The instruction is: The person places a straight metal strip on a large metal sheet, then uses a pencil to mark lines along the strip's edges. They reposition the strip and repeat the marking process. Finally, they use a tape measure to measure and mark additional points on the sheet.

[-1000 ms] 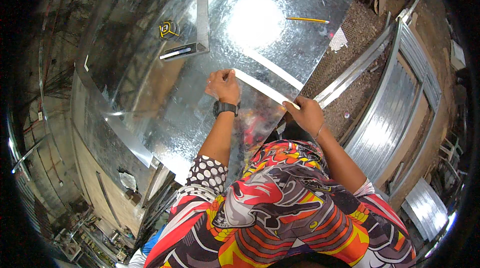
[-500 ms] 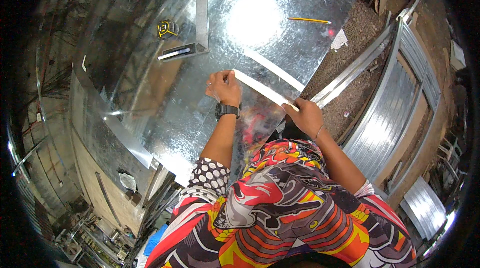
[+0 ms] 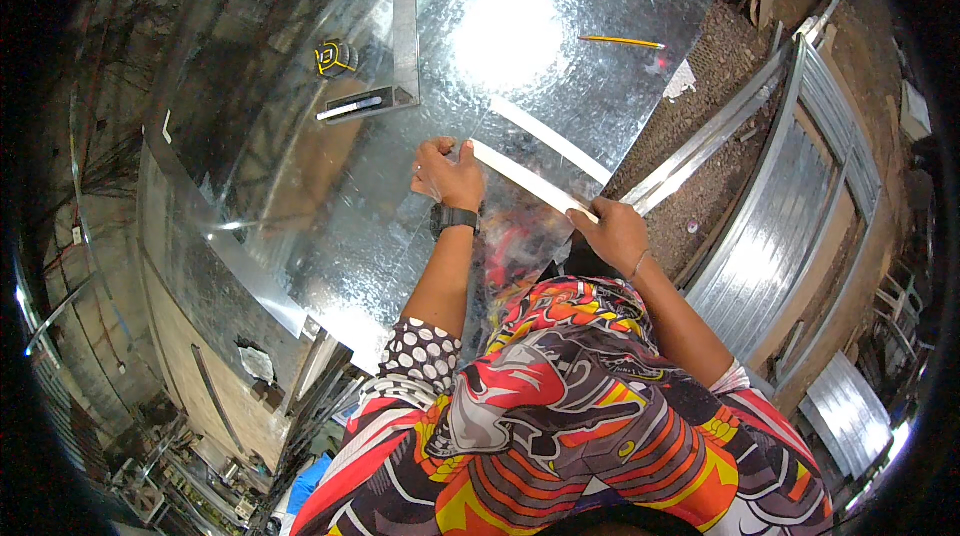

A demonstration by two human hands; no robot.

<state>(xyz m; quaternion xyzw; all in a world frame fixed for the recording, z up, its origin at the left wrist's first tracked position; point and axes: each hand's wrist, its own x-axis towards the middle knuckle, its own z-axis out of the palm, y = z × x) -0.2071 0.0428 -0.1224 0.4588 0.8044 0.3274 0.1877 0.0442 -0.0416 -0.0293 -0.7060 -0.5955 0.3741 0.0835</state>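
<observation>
My left hand [image 3: 450, 178], with a black watch on its wrist, grips the far left end of a narrow pale strip [image 3: 530, 179]. The kind of strip cannot be made out. My right hand [image 3: 612, 233] pinches its other end near the edge of a large shiny metal sheet [image 3: 390, 191]. The strip runs slantwise between both hands above the sheet. A second bright band [image 3: 550, 141] lies parallel beyond it; whether it is another strip or a reflection I cannot tell. Beyond my left hand lies a try square [image 3: 404, 36] with a dark-edged stock.
A yellow-and-black tape measure [image 3: 334, 58] lies left of the square, and a yellow pencil [image 3: 622, 42] lies at the sheet's far right. Ribbed metal panels [image 3: 770, 256] and long metal profiles [image 3: 700, 141] lie to the right over gravelly ground. A wooden board [image 3: 215, 376] stands at the lower left.
Almost nothing differs. Both hands and the strip have shifted very slightly to the right in the picture, with the same hold.
</observation>
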